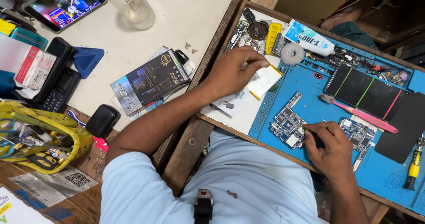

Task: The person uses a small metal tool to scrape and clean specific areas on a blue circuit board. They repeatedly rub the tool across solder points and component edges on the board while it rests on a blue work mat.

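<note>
A right hand (333, 148) pinches a small tool at the circuit board (288, 123) lying just to its left, while the left hand (233, 71) rests curled, seemingly empty, farther up the desk (400, 177).

Left hand (233, 71) curled over small parts at the blue mat's (310, 106) top-left edge. Right hand (330, 146) pinches at a circuit board (287, 126) lying on the mat. Second board (357, 134) just beside the right hand; pink brush (361, 114) and dark phone (365, 92) above it; glue tube (310, 39) near the mat's top.

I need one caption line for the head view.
Right hand beside green circuit board on blue mat; left hand over small parts.
</note>
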